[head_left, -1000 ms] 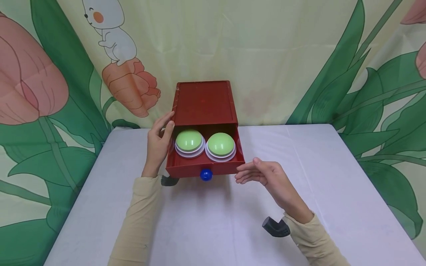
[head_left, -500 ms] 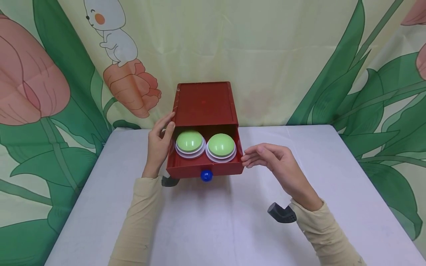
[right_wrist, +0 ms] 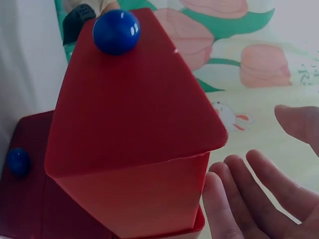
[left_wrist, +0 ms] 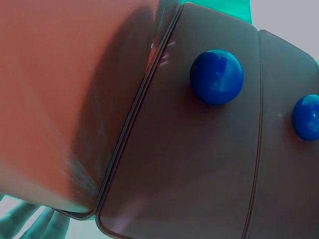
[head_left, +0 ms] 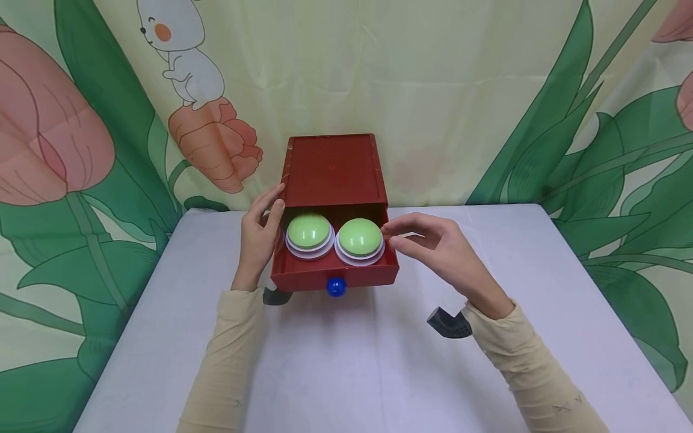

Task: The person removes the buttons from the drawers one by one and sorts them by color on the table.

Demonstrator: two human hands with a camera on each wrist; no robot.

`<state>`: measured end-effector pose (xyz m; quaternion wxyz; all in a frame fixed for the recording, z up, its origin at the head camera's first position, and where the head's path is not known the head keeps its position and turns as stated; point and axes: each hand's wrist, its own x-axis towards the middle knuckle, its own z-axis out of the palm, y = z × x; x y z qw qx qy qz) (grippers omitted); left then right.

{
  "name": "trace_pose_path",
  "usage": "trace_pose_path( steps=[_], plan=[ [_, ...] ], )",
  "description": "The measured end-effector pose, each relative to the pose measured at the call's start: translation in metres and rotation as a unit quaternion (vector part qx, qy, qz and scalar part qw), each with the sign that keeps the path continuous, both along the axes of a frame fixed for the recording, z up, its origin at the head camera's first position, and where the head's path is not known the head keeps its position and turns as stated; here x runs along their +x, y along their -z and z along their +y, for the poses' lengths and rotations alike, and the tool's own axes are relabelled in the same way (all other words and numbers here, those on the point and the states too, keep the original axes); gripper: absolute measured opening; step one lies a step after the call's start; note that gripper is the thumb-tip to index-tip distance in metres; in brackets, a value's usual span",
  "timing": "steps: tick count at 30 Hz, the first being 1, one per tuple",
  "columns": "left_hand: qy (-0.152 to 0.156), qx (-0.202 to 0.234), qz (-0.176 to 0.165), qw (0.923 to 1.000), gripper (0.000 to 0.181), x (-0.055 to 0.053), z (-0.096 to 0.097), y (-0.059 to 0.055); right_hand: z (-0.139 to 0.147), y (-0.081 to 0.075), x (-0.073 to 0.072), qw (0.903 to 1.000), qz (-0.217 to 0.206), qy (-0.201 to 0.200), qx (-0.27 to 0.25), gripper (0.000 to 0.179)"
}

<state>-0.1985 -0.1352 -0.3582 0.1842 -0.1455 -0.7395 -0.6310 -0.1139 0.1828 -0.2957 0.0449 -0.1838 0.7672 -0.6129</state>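
Observation:
In the head view a red drawer box (head_left: 332, 171) stands at the back of the table, its top drawer (head_left: 303, 279) pulled out. Side by side in that drawer lie two light green domes on white round bases, a left dome (head_left: 307, 231) and a right dome (head_left: 360, 237). My left hand (head_left: 257, 231) rests along the box's left side with its fingers extended. At the drawer's right edge is my right hand (head_left: 433, 243), thumb and fingers apart, fingertips close to the right dome. Whether they touch it I cannot tell.
A blue knob (head_left: 336, 287) sticks out from the open drawer's front. Below it, a closed drawer with its own blue knob (right_wrist: 19, 162) shows in the right wrist view. A printed cloth (head_left: 433, 108) hangs behind the white table (head_left: 335, 373).
My right hand has moved up from the drawer's front right corner to beside the right dome, its thumb and fingers now spread. The left hand and box have stayed in place.

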Motion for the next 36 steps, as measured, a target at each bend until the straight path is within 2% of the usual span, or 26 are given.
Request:
trace_pose_path(
  steps=[5,12,17,28,35,36],
  plan=[
    [0.001,0.001,-0.007,1.0,0.039,0.002,0.001,-0.003,-0.006,-0.001,-0.01,0.9991,0.03,-0.024,0.018,0.034],
    [0.0,-0.012,-0.014,0.9998,0.039,0.021,0.009,-0.027,-0.015,-0.005,-0.019,0.9923,0.075,-0.035,0.092,0.039],
    [0.003,-0.012,-0.019,0.9997,0.04,0.024,0.009,-0.03,-0.023,-0.007,-0.027,0.9842,0.108,-0.051,0.131,0.048],
    [0.002,-0.015,-0.015,0.9998,0.04,0.022,0.009,-0.029,-0.034,-0.011,-0.042,0.9602,0.144,-0.083,0.225,0.05],
    [-0.002,-0.008,0.004,1.0,0.038,0.0,0.001,0.0,-0.041,-0.012,-0.046,0.9485,0.147,-0.091,0.266,0.05],
    [-0.003,-0.008,0.002,1.0,0.038,0.0,0.001,0.0,-0.041,-0.012,-0.047,0.947,0.149,-0.092,0.269,0.05]
  ],
)
